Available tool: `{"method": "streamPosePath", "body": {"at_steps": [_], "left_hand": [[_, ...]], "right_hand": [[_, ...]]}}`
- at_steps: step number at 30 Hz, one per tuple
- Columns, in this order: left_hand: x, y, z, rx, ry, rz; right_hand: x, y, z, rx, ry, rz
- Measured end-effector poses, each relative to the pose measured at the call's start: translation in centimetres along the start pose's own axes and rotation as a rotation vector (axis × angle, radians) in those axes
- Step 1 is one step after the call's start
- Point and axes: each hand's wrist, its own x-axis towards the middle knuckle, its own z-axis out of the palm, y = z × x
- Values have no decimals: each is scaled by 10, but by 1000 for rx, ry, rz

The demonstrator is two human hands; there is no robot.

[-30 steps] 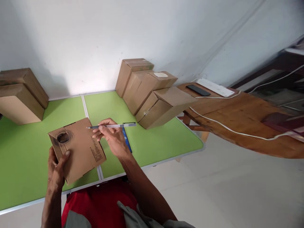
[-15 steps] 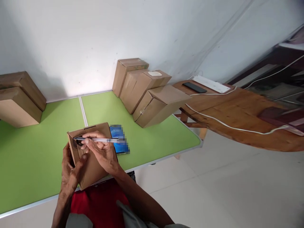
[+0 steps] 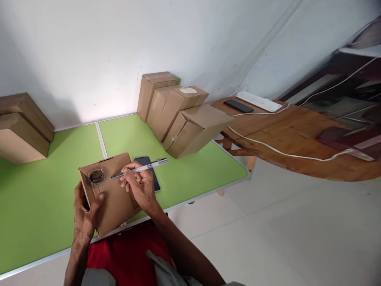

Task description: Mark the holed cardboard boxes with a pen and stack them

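Pen (image 3: 143,167) has shifted rightward off the scribbled rings (image 3: 97,176), so marking seems paused; right hand (image 3: 138,184) pinches it; left hand (image 3: 85,217) clamps the box (image 3: 114,202), held over the tabletop's (image 3: 196,174) near edge.

One head-worn view looks forward and down from close above the table (image 3: 190,174), wall (image 3: 119,43) toward twelve o'clock.

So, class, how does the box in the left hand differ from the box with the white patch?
The held box bears dark rings; the patched box shows a white patch on top. The held box is in the left grip; the patched box stands among other boxes on the green table. Both are brown cardboard.
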Motion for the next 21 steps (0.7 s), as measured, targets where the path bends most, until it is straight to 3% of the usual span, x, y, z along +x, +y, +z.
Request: {"method": "streamPosePath", "body": {"at_steps": [4,9,11,13,14,16,19,21], "left_hand": [[0,-7,2,-25,-9,16],[0,-8,2,-26,-20,-16],[1,-6,-2,-13,1,-30],[4,-5,-9,-16,48,-51],[6,-5,-13,-25,81,-64],[11,-5,-21,-61,153,-90],[17,-6,-29,-143,264,-117],[19,-6,-31,-174,322,-132]], "right_hand": [[13,-3,11,66,16,-82],[14,-5,28,136,-172,-122],[17,-5,22,156,-185,-118],[25,-5,7,109,-78,-132],[31,-5,-1,12,-15,-128],[43,-4,-15,-411,-2,-35],[54,4,-18,-1057,-164,201],[54,13,-11,-1201,-228,291]]}}
